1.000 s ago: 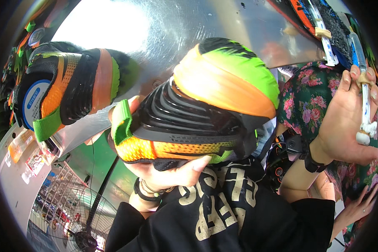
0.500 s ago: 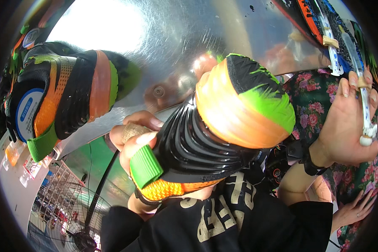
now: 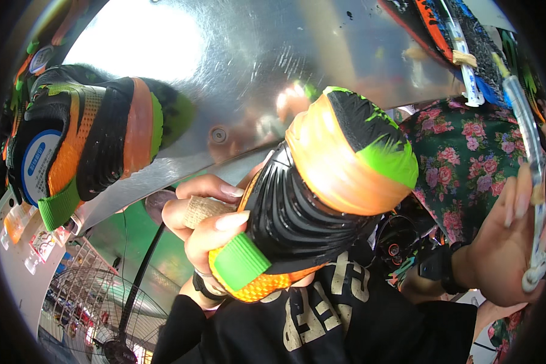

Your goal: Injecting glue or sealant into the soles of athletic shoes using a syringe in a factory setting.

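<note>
Shoes, two counted. First shoe: black, orange and green, lying at the left edge of the shiny metal tabletop, well apart from the second. Open metal lies between them and above.

Second shoe: right of the first, off the tabletop's lower edge, toe raised toward the upper right. Held in left hand, fingers wrapped around its green heel tab end. Half a second ago it sat lower and further left; it has since swung up.

Right hand: far right, fingers closed around one thin white tool.
</note>
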Action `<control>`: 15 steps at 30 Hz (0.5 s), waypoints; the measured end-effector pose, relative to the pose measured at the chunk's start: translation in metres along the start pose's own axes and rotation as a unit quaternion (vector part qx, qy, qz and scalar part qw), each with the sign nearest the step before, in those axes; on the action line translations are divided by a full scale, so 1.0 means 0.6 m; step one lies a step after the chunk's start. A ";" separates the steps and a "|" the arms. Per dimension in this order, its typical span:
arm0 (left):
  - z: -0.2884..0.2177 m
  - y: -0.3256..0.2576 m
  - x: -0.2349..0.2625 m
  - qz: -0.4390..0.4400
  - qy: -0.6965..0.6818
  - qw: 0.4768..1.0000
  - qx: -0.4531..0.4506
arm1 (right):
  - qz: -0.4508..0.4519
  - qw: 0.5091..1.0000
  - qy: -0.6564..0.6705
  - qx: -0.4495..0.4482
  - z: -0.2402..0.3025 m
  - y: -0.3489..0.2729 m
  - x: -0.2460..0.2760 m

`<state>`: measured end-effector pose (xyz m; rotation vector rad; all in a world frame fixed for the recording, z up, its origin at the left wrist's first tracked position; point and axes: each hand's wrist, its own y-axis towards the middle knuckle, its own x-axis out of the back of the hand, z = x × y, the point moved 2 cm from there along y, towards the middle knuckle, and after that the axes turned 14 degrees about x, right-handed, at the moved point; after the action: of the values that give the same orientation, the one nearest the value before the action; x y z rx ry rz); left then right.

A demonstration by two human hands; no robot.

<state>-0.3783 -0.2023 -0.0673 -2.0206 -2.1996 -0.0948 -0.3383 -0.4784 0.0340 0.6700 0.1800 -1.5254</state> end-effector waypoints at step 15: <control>-0.020 -0.027 -0.026 0.014 -0.001 0.996 -0.088 | -0.195 -0.336 0.875 -0.290 0.392 -0.196 0.087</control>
<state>-0.3922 -0.2210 -0.0568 -2.1413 -2.2332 -0.2940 -0.5160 -0.6315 0.1639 -0.7344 -2.1151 -0.9886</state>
